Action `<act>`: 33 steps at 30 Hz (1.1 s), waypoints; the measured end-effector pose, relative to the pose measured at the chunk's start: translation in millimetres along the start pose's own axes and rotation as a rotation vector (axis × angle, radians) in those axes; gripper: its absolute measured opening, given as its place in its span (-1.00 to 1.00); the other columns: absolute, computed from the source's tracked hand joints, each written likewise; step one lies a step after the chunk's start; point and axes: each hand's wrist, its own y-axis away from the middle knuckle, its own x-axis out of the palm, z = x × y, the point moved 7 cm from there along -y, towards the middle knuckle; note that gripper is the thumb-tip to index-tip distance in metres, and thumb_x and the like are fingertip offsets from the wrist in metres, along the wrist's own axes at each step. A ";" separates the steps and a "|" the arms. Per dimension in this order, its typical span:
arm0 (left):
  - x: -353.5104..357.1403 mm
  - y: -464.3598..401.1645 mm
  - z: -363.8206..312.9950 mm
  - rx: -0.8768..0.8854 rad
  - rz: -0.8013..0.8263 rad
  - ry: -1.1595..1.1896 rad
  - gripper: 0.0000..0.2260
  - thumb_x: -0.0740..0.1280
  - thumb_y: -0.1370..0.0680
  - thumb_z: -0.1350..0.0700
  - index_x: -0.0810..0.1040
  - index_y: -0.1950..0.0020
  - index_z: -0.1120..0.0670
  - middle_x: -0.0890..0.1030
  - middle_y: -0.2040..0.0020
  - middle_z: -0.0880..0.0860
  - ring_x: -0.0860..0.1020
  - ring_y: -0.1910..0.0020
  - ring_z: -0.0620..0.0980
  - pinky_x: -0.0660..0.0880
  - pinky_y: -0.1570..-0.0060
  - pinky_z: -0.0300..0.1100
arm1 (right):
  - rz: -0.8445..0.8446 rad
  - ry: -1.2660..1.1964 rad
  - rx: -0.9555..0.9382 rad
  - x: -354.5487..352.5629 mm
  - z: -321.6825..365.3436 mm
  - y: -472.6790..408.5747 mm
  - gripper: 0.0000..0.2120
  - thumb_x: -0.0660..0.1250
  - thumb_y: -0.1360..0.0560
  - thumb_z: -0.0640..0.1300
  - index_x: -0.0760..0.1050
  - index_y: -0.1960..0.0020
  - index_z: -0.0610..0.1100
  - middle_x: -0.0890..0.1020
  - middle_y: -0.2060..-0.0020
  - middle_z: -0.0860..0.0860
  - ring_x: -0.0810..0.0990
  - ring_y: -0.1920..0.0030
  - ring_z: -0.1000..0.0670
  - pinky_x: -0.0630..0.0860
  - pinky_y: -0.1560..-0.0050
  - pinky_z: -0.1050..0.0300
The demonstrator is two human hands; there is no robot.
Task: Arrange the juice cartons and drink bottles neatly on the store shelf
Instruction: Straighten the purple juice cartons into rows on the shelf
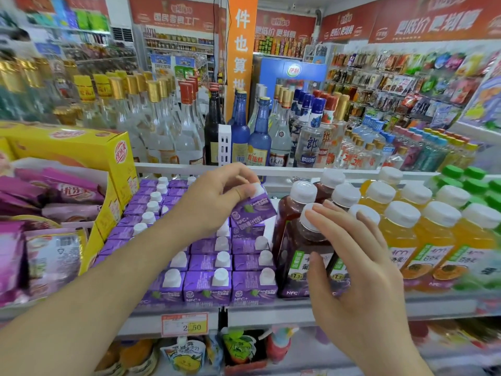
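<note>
Holding a purple carton [253,206] tilted above its row, we pinch it near the cap with our left hand [217,196], fingers curled round it. The gap it belongs in lies just below, at the right edge of the purple cartons [208,267], beside the dark grape bottles [295,240]. Our right hand [352,267] rests on those bottles, fingers straight and spread. The shelf [271,313] carries orange bottles [423,240] further right; a shop aisle lies behind

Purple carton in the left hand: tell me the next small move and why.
Probably lower the carton upright into the right-hand column of purple cartons. The left hand pinches it tilted above that column, while the right hand rests on the dark bottle beside it.
</note>
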 end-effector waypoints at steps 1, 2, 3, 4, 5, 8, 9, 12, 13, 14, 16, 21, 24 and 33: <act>-5.4 2.9 -8.2 0.009 -0.016 0.022 -0.94 0.37 -0.68 0.11 0.64 -0.07 -0.01 0.72 0.08 0.05 0.66 0.13 0.14 0.54 0.04 -0.07 | -0.001 -0.003 0.003 0.9 -0.8 0.4 -0.48 0.38 -0.47 -0.29 0.58 -0.43 -0.11 0.58 -0.40 0.05 0.48 -0.52 0.01 0.31 -0.55 -0.29; -10.6 7.1 -16.8 0.016 -0.033 0.038 -0.93 0.35 -0.69 0.11 0.64 -0.08 -0.01 0.71 0.08 0.06 0.64 0.10 0.20 0.52 0.06 -0.10 | -0.003 -0.003 0.003 1.5 -0.7 0.5 -0.47 0.38 -0.46 -0.29 0.58 -0.43 -0.11 0.58 -0.40 0.05 0.47 -0.52 0.00 0.32 -0.54 -0.31; -15.5 12.4 -24.4 0.020 -0.048 0.048 -0.92 0.34 -0.69 0.10 0.64 -0.10 -0.01 0.71 0.08 0.07 0.63 0.08 0.22 0.50 0.09 -0.13 | -0.002 -0.002 0.002 1.8 -0.2 0.1 -0.47 0.38 -0.46 -0.30 0.58 -0.42 -0.12 0.58 -0.39 0.05 0.47 -0.52 -0.01 0.34 -0.52 -0.32; -19.0 18.0 -31.2 0.019 -0.057 0.055 -0.90 0.33 -0.69 0.09 0.65 -0.10 -0.02 0.71 0.08 0.07 0.61 0.11 0.20 0.47 0.12 -0.13 | 0.003 -0.002 0.003 2.2 0.1 -0.1 -0.47 0.38 -0.45 -0.30 0.58 -0.42 -0.12 0.58 -0.39 0.05 0.46 -0.52 -0.02 0.35 -0.50 -0.32; -22.3 24.5 -36.3 0.011 -0.060 0.066 -0.89 0.33 -0.69 0.07 0.65 -0.11 -0.03 0.71 0.08 0.07 0.60 0.17 0.14 0.46 0.15 -0.12 | 0.007 -0.002 0.006 2.0 1.5 -0.5 -0.47 0.38 -0.45 -0.29 0.58 -0.42 -0.12 0.57 -0.39 0.06 0.45 -0.53 -0.02 0.38 -0.49 -0.32; -25.5 46.2 -44.7 -0.068 -0.037 0.160 -0.86 0.31 -0.68 0.06 0.66 -0.11 0.01 0.69 0.08 0.15 0.61 0.30 -0.10 0.49 0.34 -0.21 | 0.006 0.000 0.016 -0.9 13.5 -1.0 -0.44 0.41 -0.48 -0.21 0.53 -0.48 -0.09 0.50 -0.49 0.06 0.34 -0.61 -0.06 0.39 -0.49 -0.33; -25.2 54.2 -45.2 -0.108 -0.026 0.204 -0.86 0.31 -0.68 0.07 0.67 -0.11 0.03 0.69 0.11 0.16 0.61 0.34 -0.11 0.50 0.41 -0.25 | 0.005 0.005 0.008 -2.2 21.6 -0.8 -0.42 0.42 -0.49 -0.18 0.50 -0.51 -0.06 0.45 -0.54 0.06 0.29 -0.64 -0.07 0.37 -0.51 -0.32; -23.4 78.7 -44.0 -0.231 0.005 0.342 -0.84 0.34 -0.66 0.07 0.67 -0.13 0.08 0.64 0.26 0.01 0.58 0.45 -0.13 0.49 0.49 -0.29 | 0.065 -0.074 -0.024 -0.3 50.1 0.2 -0.35 0.46 -0.53 -0.08 0.39 -0.59 0.02 0.34 -0.60 0.07 0.27 -0.64 0.02 0.32 -0.56 0.05; -22.7 85.8 -43.3 -0.268 0.016 0.384 -0.83 0.35 -0.64 0.06 0.68 -0.13 0.10 0.64 0.27 -0.03 0.58 0.47 -0.14 0.49 0.49 -0.29 | 0.118 -0.140 -0.024 3.4 58.6 0.9 -0.31 0.49 -0.52 -0.06 0.36 -0.60 0.07 0.34 -0.58 0.11 0.30 -0.61 0.07 0.32 -0.51 0.21; -21.8 92.2 -43.4 -0.296 0.030 0.421 -0.81 0.37 -0.62 0.04 0.69 -0.12 0.10 0.65 0.25 -0.03 0.59 0.45 -0.13 0.50 0.48 -0.28 | 0.173 -0.211 -0.020 8.2 65.4 1.8 -0.29 0.53 -0.51 -0.05 0.36 -0.60 0.12 0.37 -0.55 0.15 0.34 -0.58 0.10 0.33 -0.45 0.30; -21.1 103.7 -43.1 -0.338 0.054 0.467 -0.78 0.41 -0.56 -0.01 0.71 -0.09 0.08 0.71 0.13 0.04 0.66 0.31 -0.08 0.58 0.41 -0.23 | 0.242 -0.338 -0.011 17.4 74.5 4.3 -0.33 0.57 -0.50 -0.04 0.42 -0.54 0.17 0.47 -0.46 0.18 0.46 -0.49 0.08 0.44 -0.36 0.27; -23.3 130.5 -34.3 -0.414 0.064 0.516 -0.69 0.39 -0.49 -0.18 0.74 -0.07 -0.03 0.75 0.01 0.06 0.74 0.15 0.12 0.67 0.18 0.07 | 0.240 -0.554 0.124 32.1 78.3 15.9 -0.47 0.62 -0.45 -0.09 0.56 -0.37 0.07 0.60 -0.30 0.06 0.62 -0.31 -0.09 0.64 -0.16 0.00; -32.7 146.8 -28.6 -0.400 -0.015 0.586 -0.67 0.43 -0.44 -0.20 0.71 -0.11 -0.08 0.75 0.00 0.03 0.75 0.11 0.13 0.71 0.21 0.09 | 0.221 -0.677 0.236 40.2 75.3 27.0 -0.48 0.62 -0.44 -0.14 0.55 -0.35 -0.01 0.62 -0.27 -0.04 0.64 -0.28 -0.15 0.68 -0.12 -0.06; -40.4 181.2 -21.5 -0.272 0.005 0.714 -0.70 0.52 -0.44 0.16 0.71 -0.17 0.05 0.72 -0.15 0.09 0.74 -0.07 0.25 0.71 0.05 0.08 | 0.204 -0.895 0.368 51.8 80.9 42.7 -0.41 0.59 -0.41 -0.25 0.52 -0.39 -0.02 0.65 -0.23 -0.06 0.67 -0.24 -0.19 0.66 -0.18 -0.08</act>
